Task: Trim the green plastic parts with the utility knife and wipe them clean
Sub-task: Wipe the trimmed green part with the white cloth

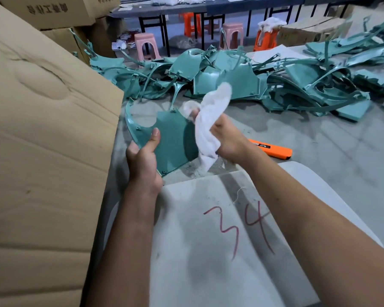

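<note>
Far heap of green plastic parts (pixel 242 80) awaits processing. Flat green plastic panel (pixel 173 138), near centre, gripped by left hand (pixel 143 160). Right hand (pixel 225 138) clutches white rag (pixel 208 127): wiping stage. Orange utility knife (pixel 272 149) lies released, right.

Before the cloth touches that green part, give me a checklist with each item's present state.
1. Green part held firmly: ok, the left hand grips its lower left edge, thumb on the face.
2. White cloth in hand: ok, the right hand grips it bunched.
3. Utility knife out of the hands: ok, it lies on the floor to the right.
4. Knife blade retracted: cannot tell.
5. Part's edges already trimmed: cannot tell.
6. Cloth against the part's face: cannot tell, it is at the upper right edge.
</note>
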A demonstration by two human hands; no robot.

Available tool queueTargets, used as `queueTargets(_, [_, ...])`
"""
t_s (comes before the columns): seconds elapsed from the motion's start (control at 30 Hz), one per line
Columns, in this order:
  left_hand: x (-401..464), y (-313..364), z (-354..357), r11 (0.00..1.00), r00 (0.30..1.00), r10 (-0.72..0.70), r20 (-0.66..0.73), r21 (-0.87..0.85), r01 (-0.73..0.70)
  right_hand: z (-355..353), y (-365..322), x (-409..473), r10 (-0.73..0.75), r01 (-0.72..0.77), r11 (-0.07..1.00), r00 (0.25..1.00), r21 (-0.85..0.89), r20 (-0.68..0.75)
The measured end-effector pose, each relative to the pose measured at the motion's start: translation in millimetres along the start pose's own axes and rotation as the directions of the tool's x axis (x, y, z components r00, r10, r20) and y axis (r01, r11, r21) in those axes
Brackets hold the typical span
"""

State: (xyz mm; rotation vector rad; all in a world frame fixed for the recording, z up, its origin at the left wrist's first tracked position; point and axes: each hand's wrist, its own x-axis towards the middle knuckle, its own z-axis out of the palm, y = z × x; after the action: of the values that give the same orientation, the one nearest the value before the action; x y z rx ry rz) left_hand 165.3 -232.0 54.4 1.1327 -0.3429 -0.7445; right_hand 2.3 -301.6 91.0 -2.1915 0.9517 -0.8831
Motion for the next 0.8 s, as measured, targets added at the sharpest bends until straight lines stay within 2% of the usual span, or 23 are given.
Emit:
queueTargets(0.03, [1,2,0,1.0,1.0,-0.01,-0.01,-0.007,0.01,-3,3,-2,0.061,-0.06,0.998,0.986,0.011,-0.157])
queueTargets(0.07, [2,4,0,0.999,0.999,-0.024,-0.035,-0.032,0.023,-6,9,-6,0.231,-0.206,0.972,0.926,0.116,-0.297])
queueTargets(0.1, [2,5,0,0.997,0.997,-0.037,-0.067,-0.075,0.032,-6,13,-8,0.459,-0.357,0.875,0.825,0.327,-0.33])
queueTargets(0.13, [2,4,1,0.991,0.994,-0.039,-0.098,-0.134,0.025,-5,13,-11,0.588,-0.425,0.775,0.756,0.469,-0.288])
queueTargets(0.17, [-1,3,4,0.982,0.992,-0.036,-0.121,-0.188,0.013,3,14,-13,0.622,-0.466,0.747,0.742,0.474,-0.251])
queueTargets(0.2, [-7,0,10,0.974,0.992,-0.038,-0.124,-0.227,0.009,18,7,-15,0.629,-0.477,0.736,0.744,0.48,-0.225])
queueTargets(0.23, [-14,-4,18,0.966,0.993,-0.052,-0.103,-0.256,0.024,34,-2,-21,0.603,-0.456,0.735,0.779,0.501,-0.175])
queueTargets(0.3, [-26,-12,31,0.935,0.995,-0.102,-0.021,-0.343,0.089,66,-19,-33,0.463,-0.37,0.816,0.878,0.444,-0.119])
queueTargets(0.4, [-25,-13,29,0.881,0.978,-0.192,0.084,-0.423,0.21,81,-26,-33,0.337,-0.151,0.852,0.891,0.502,-0.304])
queueTargets(0.47, [-19,-11,19,0.907,0.966,-0.241,0.097,-0.332,0.26,73,-24,-27,0.314,-0.165,0.909,0.875,0.383,-0.369])
queueTargets(0.53, [-15,-10,16,0.939,0.968,-0.224,0.112,-0.242,0.245,68,-16,-26,0.323,-0.206,0.929,0.858,0.309,-0.398])
queueTargets(0.6, [-15,-9,19,0.986,0.989,-0.127,0.077,-0.096,0.134,64,-12,-23,0.451,-0.295,0.864,0.815,0.408,-0.365])
queueTargets(0.63, [-17,-10,21,0.998,0.996,-0.051,0.067,0.042,0.048,60,-11,-20,0.573,-0.375,0.777,0.754,0.505,-0.321])
queueTargets(0.7, [-21,-11,23,0.933,0.987,0.103,0.127,0.332,-0.14,56,-6,-13,0.745,-0.431,0.595,0.611,0.678,-0.266])
queueTargets(0.73, [-24,-13,21,0.874,0.972,0.144,0.184,0.437,-0.212,52,2,-8,0.764,-0.417,0.585,0.571,0.695,-0.301])
queueTargets(0.8, [-23,-12,15,0.777,0.961,0.156,0.229,0.572,-0.263,37,12,-4,0.764,-0.398,0.613,0.518,0.683,-0.384])
